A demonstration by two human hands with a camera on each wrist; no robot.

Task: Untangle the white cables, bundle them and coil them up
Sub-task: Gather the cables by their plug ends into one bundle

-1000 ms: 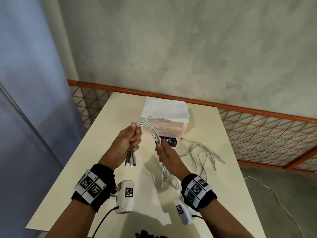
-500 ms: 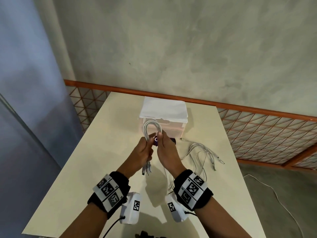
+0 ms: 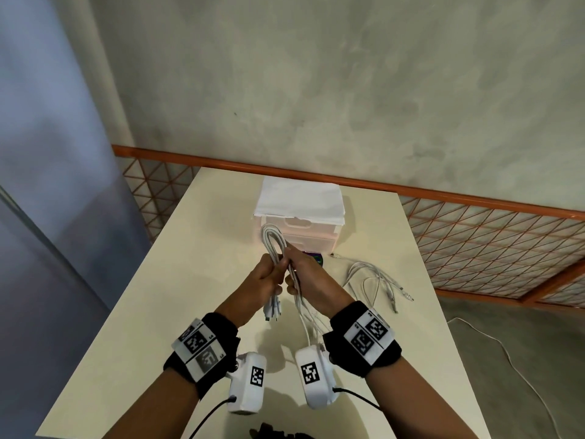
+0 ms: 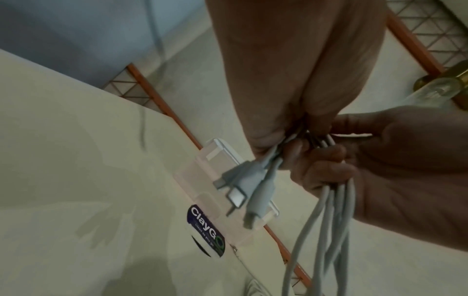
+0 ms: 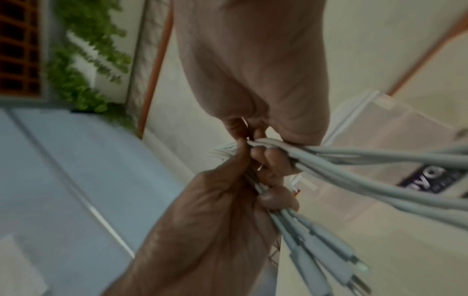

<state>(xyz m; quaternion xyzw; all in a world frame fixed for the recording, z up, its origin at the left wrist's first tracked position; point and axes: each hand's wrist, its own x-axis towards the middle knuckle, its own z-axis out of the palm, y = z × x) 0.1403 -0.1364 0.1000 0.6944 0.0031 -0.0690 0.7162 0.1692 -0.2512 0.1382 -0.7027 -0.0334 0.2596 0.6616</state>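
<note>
A bunch of white cables [image 3: 274, 245] is being gripped above the table [image 3: 133, 299] by the left hand [image 3: 265, 280] and pinched by the right hand [image 3: 308, 275], fingers curled; a loop is being held upright before the plastic box [image 3: 316, 231], while more cables [image 3: 376, 277] are lying loose to the right

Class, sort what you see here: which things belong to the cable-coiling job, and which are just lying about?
Job: cable bundle, held by left hand and right hand; loose white cables on the table.
Lying about: plastic drawer box, folded paper, floor cable.
</note>
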